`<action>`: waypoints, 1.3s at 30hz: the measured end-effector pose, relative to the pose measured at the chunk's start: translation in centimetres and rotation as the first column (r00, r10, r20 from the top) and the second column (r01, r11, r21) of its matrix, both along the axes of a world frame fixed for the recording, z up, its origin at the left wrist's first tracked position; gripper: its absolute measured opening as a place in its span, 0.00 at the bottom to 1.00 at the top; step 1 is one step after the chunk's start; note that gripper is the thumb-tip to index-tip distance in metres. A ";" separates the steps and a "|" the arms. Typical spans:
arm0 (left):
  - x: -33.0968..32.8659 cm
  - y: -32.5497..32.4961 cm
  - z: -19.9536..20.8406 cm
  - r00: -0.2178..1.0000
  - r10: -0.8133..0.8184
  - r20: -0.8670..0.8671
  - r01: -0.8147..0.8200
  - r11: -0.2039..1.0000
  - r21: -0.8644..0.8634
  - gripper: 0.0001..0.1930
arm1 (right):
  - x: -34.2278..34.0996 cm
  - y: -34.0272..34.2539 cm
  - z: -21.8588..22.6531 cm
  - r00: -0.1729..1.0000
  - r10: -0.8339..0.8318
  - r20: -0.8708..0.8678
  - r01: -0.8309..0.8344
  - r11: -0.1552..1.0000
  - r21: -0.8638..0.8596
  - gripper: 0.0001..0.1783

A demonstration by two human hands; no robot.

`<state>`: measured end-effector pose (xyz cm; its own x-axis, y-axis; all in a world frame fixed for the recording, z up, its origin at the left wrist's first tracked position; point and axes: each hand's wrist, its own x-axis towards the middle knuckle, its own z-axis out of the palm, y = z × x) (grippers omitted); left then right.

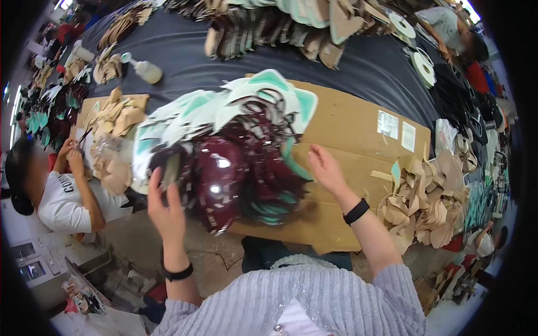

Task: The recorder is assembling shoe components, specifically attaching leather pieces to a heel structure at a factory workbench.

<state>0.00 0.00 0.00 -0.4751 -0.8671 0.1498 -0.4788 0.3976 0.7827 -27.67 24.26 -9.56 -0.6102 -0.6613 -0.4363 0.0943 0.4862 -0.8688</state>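
Observation:
A large stack of glossy dark red shoe-upper pieces (216, 179) with white and mint-green linings (224, 109) lies fanned out in front of me, partly over a flat cardboard sheet (358, 129). At its near left side is my left hand (167, 210), fingers spread and nothing visible in them; I cannot tell whether they touch the pieces. My right hand (328, 171) hovers over the cardboard just right of the stack, its fingers stretched forward and apart from the pieces. Motion blurs part of the stack.
Beige pieces (428, 199) are heaped on the right. More beige pieces (115, 120) lie at left beside a seated co-worker (73, 196). A white squeeze bottle (147, 71), rows of stacked uppers (252, 33) and white tape rolls (422, 68) are on the black table cover.

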 end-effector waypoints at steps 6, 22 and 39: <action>2.1 9.6 -4.4 0.924 0.380 -0.035 -0.379 0.905 -0.195 0.23 | -1.0 14.7 -0.7 0.497 0.410 -0.765 -0.182 0.911 0.370 0.30; 4.3 24.0 -22.8 0.983 -0.014 0.182 0.101 0.873 -0.477 0.26 | 5.0 28.4 -5.2 0.239 0.329 -0.914 -0.155 0.942 0.298 0.28; 20.0 34.7 -39.0 0.854 -0.329 0.403 -0.024 0.749 0.662 0.23 | 22.2 46.2 -14.5 0.674 -0.738 0.025 0.696 0.623 -0.358 0.10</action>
